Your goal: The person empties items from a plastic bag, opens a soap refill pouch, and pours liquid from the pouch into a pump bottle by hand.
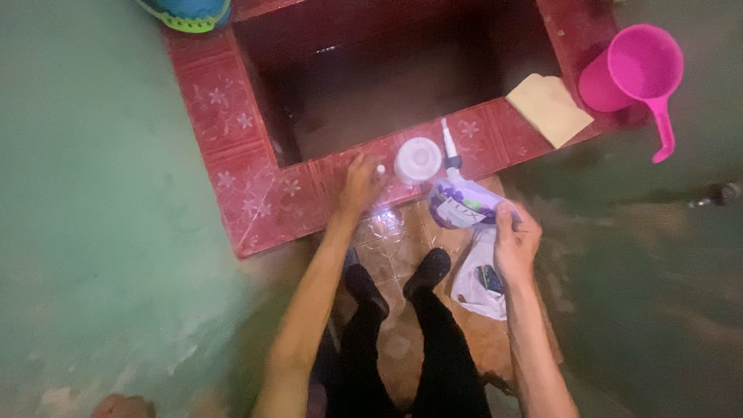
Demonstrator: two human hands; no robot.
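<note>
We look down on a red tiled basin rim (255, 186) with pale flower patterns, wrapped around a dark water tank (387, 70). On the near edge of that rim our left hand (361, 186) rests palm down, its fingers curled loosely beside a small white cap (381, 169); whether the fingertips actually pinch the cap we cannot tell. Just right of the cap, on the same edge, stands a round white container (418, 159), seen from above. Beside it a white pump nozzle (448, 141) lies across the rim, pointing toward the tank.

Our right hand (515, 241) is closed around a purple and white refill pouch (463, 205), thumb and fingers gripping its right end, and the pouch hangs in front of the rim's near edge, close to the pump. Under that hand dangles a thin white plastic bag (478, 279), though we cannot tell which fingers hold it.

At the rim's far right corner a pink dipper (635, 73) lies tilted, its handle pointing down, with a tan cloth (549, 108) just beside it. Our black shoes (395, 279) stand on brown floor tiles (387, 232) below.
</note>
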